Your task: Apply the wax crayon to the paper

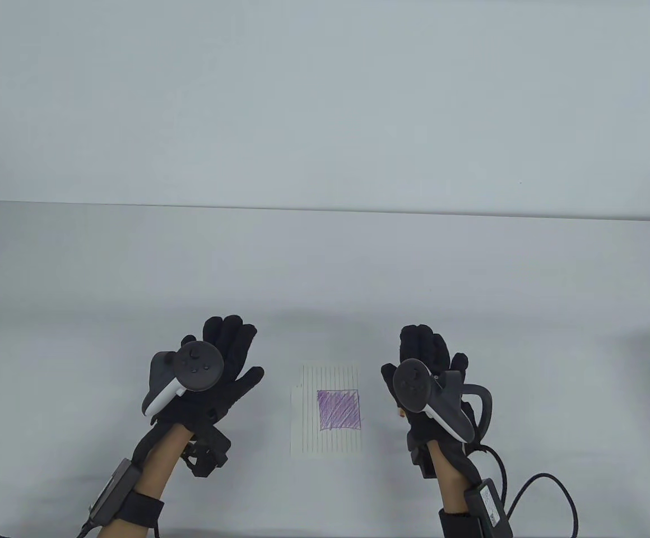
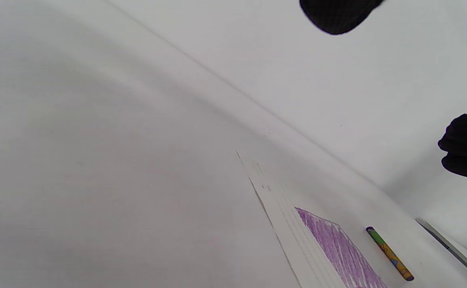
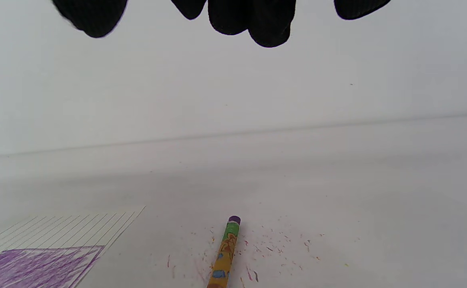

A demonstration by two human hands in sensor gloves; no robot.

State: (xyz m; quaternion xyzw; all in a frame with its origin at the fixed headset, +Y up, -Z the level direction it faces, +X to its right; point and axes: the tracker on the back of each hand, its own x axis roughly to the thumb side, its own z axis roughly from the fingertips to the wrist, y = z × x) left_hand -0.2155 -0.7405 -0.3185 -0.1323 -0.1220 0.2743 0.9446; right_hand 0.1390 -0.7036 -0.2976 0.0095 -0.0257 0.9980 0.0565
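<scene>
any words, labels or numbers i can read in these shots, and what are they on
None can be read.
The crayon wrapper carries a coloured print, with no legible words.
The grey box strapped to the right forearm has a label, too small to read.
The paper shows only ruled lines and a purple patch, no writing.
The tracker on the left hand shows buttons, no readable marks.

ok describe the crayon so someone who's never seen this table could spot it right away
On the white table, find the lined paper with its purple shaded square. The crayon lies on the bare table just right of it, under the right hand. It has a yellow-and-green wrapper, a purple tip, and wax flecks around it.
</scene>
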